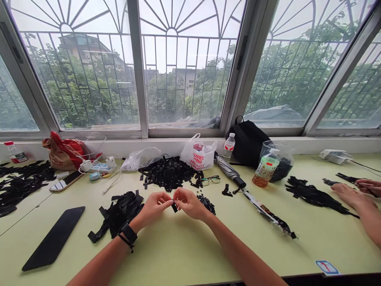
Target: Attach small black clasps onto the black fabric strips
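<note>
My left hand [156, 207] and my right hand [189, 203] meet above the table, fingertips pinched together. Between them is a short black strap piece [174, 207], its lower end hanging down; the fingers cover the rest. Left of my left hand lies a pile of black strap pieces [123, 212]. Close beside my right hand is a small heap of shiny black parts [206, 203], too small to name surely. Behind both hands spreads a larger mound of black pieces [169, 172]. A black band with a watch [128, 232] sits on my left wrist.
A dark flat panel [54, 238] lies at front left, a phone [66, 181] behind it. Glasses [210, 180], a folded umbrella [230, 171] and a drink bottle [266, 169] stand or lie right of centre. Another person's hands [354, 194] work at far right near black strips [315, 194].
</note>
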A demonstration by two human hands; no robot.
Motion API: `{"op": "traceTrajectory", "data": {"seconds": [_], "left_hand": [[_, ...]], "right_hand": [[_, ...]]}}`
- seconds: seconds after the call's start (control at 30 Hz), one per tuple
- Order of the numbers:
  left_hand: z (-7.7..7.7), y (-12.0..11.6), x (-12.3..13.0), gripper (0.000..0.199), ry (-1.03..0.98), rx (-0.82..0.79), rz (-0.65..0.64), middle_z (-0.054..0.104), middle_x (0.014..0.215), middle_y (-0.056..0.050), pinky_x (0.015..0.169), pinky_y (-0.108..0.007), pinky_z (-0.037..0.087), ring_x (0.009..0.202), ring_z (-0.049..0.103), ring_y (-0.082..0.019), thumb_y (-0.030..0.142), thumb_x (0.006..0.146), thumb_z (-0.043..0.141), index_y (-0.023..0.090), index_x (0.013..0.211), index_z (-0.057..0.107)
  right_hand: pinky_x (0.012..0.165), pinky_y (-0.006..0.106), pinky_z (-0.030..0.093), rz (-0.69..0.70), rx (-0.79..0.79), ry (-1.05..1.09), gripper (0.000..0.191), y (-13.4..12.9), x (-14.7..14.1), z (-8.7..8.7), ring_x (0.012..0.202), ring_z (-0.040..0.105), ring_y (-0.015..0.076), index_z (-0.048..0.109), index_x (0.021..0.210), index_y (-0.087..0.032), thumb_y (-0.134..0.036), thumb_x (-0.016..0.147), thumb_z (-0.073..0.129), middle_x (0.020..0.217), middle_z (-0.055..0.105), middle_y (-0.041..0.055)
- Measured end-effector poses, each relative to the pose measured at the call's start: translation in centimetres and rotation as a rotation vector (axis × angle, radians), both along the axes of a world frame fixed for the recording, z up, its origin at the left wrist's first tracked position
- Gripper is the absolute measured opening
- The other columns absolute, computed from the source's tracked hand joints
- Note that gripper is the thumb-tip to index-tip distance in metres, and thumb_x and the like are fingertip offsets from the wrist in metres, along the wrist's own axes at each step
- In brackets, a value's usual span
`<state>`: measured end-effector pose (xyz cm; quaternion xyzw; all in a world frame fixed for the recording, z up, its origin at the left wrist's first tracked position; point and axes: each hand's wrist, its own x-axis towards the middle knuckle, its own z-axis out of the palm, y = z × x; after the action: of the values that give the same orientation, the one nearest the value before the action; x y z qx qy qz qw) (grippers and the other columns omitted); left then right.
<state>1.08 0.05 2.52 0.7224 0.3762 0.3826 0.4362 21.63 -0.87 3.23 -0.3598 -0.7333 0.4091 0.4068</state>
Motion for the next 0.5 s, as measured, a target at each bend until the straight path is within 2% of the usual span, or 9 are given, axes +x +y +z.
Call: {"op": "traceTrajectory", "data": {"seconds": [0.3,0.5], "left_hand": [[-0.15,0.09,-0.05,0.033,-0.053,-0.002,0.038,0.073,0.084,-0.006,0.063,-0.025,0.045,0.071,0.062,-0.015,0.049,0.086,0.072,0.016,0.085,0.073],[-0.43,0.31,-0.06,0.032,-0.061,0.015,0.081,0.07,0.078,-0.003,0.06,-0.024,0.042,0.067,0.058,-0.014,0.048,0.086,0.071,0.016,0.084,0.071]], "right_hand": [[0.061,0.022,0.049,0.017,0.043,-0.129,0.012,-0.38,0.27,0.66,0.068,0.063,0.0138,0.071,0.088,-0.018,-0.017,0.083,0.06,0.079,0.07,0.0018],[0.061,0.024,0.05,-0.015,0.048,-0.142,0.015,-0.41,0.18,0.55,0.068,0.063,0.0147,0.073,0.087,-0.017,-0.03,0.088,0.065,0.078,0.071,0.0031]]}}
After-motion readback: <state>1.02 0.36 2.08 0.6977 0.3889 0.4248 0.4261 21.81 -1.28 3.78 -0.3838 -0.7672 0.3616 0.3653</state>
